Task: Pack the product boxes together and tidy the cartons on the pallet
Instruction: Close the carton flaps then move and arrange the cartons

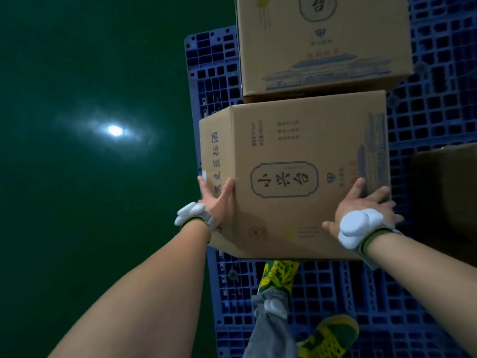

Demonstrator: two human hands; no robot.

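- Brown cardboard carton (291, 174) sits between both my hands, over the blue plastic pallet (426, 120); I can't tell whether it is lifted clear or resting on the slats.
- Left hand (215, 200) is pressed flat on the carton's left side, thumb over the top edge, fingers spread, clamping the carton, not curled shut.
- Right hand (366, 205) is flat on the near right corner, fingers spread across the top and down the right edge; it grips the same carton from the other side.
- White pods are strapped to both wrists.
- A second carton (322, 45) lies just beyond, its near edge touching or almost touching the far edge of the held one; the seam is in shadow, so I can't say which.
- A dark box (444, 197) sits at the right, near the right hand, too dim to read.
- My green and yellow shoes (280, 276) stand on the pallet, one toe tucked under the carton's near edge.
- The dark green floor (90, 73) lies to the left; the carton's left face is about level with the pallet's left rim.
- Step, as I judge it: placing and squaring this carton against the far one.
- Next move likely calls for an even push forward with both palms, sides kept flush with the far carton, and the toe kept clear.
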